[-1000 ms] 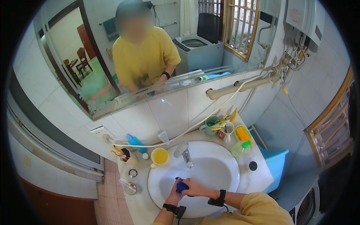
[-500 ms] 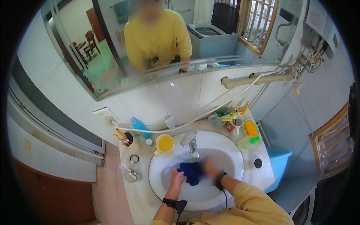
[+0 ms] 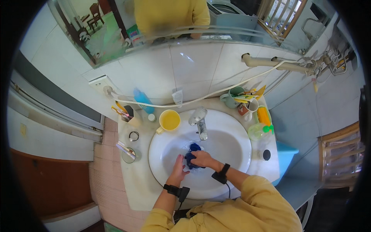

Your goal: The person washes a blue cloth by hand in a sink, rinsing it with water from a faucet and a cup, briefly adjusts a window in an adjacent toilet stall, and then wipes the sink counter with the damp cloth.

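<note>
Inside the white oval sink [image 3: 235, 170] lies a bunched, wet-looking dark blue cloth [image 3: 194, 147], just below the faucet [image 3: 201, 127]. My right hand [image 3: 204, 159] is closed on the cloth, its fingers pressing into the fabric. At the cloth's left edge is my left hand [image 3: 178, 170], fingers apart and palm turned toward it. Whether the left fingertips touch the fabric, I cannot tell. Some water shows around the cloth at the sink's bottom. Both wrists wear black bands with cables.
A yellow mug [image 3: 170, 120] stands on the sink's back left rim. Left on the counter are a toothbrush glass [image 3: 131, 155], a holder [image 3: 132, 119] and a blue bottle [image 3: 143, 101]. At right are cups [image 3: 232, 99], a green-topped pump bottle [image 3: 259, 132] and a black round lid [image 3: 266, 155].
The cloth, spread wider before, is now bunched smaller beneath my right hand, which has moved left with it. My left hand stays beside it. The head view has tilted down.
</note>
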The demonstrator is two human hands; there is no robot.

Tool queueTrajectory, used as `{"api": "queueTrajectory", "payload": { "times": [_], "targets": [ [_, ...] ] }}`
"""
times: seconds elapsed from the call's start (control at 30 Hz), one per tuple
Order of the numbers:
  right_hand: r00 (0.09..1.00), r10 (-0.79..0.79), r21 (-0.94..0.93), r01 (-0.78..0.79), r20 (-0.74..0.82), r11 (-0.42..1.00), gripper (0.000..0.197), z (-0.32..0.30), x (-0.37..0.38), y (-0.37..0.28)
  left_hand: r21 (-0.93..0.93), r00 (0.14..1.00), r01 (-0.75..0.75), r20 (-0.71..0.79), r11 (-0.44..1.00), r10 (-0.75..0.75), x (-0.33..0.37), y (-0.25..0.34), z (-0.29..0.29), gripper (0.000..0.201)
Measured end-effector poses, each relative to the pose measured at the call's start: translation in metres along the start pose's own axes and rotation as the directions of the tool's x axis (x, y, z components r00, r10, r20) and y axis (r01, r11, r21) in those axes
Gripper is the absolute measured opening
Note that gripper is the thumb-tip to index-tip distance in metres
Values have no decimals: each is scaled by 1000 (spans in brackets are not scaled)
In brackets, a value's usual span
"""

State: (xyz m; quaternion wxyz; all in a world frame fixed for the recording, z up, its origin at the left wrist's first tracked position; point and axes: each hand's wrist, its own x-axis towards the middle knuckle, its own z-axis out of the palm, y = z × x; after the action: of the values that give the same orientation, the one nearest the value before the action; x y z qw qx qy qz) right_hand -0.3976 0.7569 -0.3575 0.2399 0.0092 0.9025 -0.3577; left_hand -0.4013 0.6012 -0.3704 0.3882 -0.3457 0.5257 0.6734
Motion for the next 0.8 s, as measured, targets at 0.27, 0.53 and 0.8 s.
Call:
{"api": "queueTrajectory", "payload": {
  "times": [0.27,0.53,0.8],
  "targets": [
    [996,-74,151,80,-45,985,32,-25,-43,-54,-298,932,4,348,954,105,14,-15,11,40],
    [978,38,-75,-54,-204,996,34,36,13,107,13,984,-93,154,996,90,9,-5,-3,52],
    [883,-337,-644,53,-326,763,50,64,-10,77,81,982,-188,0,979,189,2,7,-19,69]
  ]
}}
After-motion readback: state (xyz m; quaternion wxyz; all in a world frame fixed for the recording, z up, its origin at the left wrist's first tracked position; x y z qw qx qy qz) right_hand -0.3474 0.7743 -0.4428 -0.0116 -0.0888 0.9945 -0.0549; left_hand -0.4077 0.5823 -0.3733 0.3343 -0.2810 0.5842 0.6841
